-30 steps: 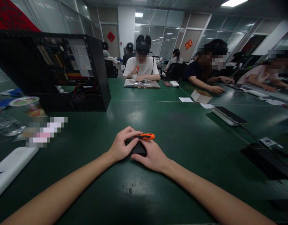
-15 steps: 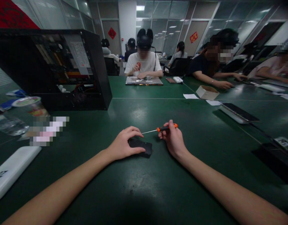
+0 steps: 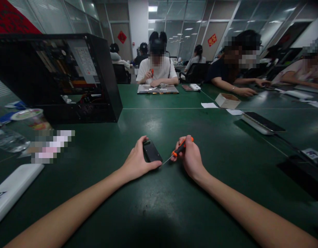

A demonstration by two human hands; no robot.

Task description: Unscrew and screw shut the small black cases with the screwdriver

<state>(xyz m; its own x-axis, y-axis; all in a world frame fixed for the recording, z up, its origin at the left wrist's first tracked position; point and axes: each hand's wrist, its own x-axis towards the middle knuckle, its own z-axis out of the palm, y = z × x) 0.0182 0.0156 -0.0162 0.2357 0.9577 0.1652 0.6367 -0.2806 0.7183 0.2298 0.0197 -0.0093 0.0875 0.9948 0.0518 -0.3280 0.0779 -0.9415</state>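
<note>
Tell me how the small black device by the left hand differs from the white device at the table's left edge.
The small black device is dark and looks shorter; the white device is pale and looks longer. The left hand grips the small black device, with the screwdriver in the right hand pointing at it; the white device lies untouched. Both are flat slabs on the green table.

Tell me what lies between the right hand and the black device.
Head view: only the thin shaft of the screwdriver, held by the right hand, crosses bare green table toward the black device in the left hand.
</note>
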